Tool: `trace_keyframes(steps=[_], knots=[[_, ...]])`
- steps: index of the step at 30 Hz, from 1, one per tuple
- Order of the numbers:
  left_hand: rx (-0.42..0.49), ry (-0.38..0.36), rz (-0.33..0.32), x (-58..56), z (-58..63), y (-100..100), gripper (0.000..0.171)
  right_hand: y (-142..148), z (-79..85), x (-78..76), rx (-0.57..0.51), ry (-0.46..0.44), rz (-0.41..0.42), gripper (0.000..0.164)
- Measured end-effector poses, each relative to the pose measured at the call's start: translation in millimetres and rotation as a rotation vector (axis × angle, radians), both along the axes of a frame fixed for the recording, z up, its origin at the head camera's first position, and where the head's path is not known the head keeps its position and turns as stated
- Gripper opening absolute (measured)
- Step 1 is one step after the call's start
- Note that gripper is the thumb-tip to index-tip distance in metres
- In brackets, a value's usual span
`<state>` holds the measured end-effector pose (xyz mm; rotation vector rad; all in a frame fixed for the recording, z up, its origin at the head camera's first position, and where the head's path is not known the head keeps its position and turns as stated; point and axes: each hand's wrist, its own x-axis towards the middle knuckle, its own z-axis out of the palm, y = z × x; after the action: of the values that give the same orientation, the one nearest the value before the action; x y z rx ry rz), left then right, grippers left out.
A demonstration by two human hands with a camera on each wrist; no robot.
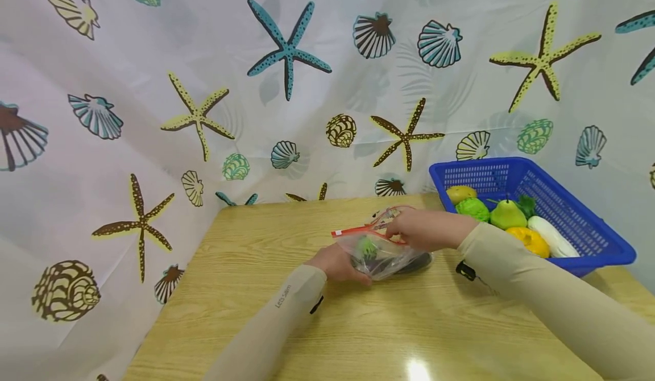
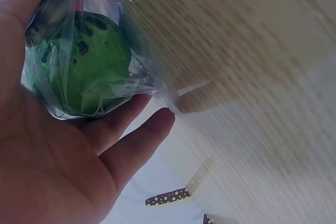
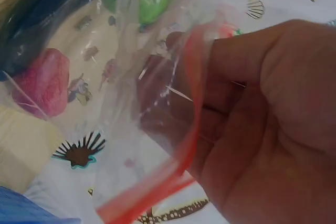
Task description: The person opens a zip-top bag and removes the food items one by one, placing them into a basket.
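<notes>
A clear zip bag (image 1: pixel 384 264) with a red zip edge (image 1: pixel 352 231) lies on the table, its mouth toward the back. Inside it show a round green vegetable (image 2: pixel 86 69) with dark marks, a long dark eggplant-like piece (image 3: pixel 31 22) and a pinkish-red piece (image 3: pixel 47 83). My left hand (image 1: pixel 340 263) holds the bag's left side, thumb and fingers around the green vegetable through the plastic. My right hand (image 1: pixel 427 227) grips the red-edged mouth, with fingers showing through the clear film in the right wrist view.
At the right a blue basket (image 1: pixel 573 190) holds a green pear (image 1: pixel 508 215), a light-green cabbage-like piece (image 1: pixel 473 208), a yellow-orange piece (image 1: pixel 529 241), a long white vegetable (image 1: pixel 554 236) and a potato-like piece (image 1: pixel 461 194). A printed curtain (image 1: pixel 317 45) hangs behind the wooden table (image 1: pixel 266 239).
</notes>
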<state>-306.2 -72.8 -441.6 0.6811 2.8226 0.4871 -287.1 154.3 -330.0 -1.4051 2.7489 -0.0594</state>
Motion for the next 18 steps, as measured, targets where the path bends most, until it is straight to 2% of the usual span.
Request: trace_keyframes(steps=[3, 6, 11, 16, 18], knots=[[0.005, 0.001, -0.002, -0.4, 0.3, 0, 0.103, -8, -9.1, -9.4, 0.076, 0.045, 0.007, 0.032], [0.007, 0.004, -0.008, -0.3, 0.4, 0, 0.103, -15, -15.7, -14.1, 0.085, 0.054, 0.008, 0.041], [-0.002, -0.013, -0.017, -0.1, 2.2, 0, 0.099, -25, -22.6, -15.0, 0.099, -0.059, -0.043, 0.048], [-0.047, -0.025, -0.002, 1.0, 3.7, -2, 0.093, -32, -29.8, -15.5, 0.147, -0.09, -0.106, 0.052], [-0.054, -0.031, 0.004, 2.1, 4.5, -2, 0.092, -35, -33.4, -17.3, 0.149, -0.081, -0.102, 0.054]])
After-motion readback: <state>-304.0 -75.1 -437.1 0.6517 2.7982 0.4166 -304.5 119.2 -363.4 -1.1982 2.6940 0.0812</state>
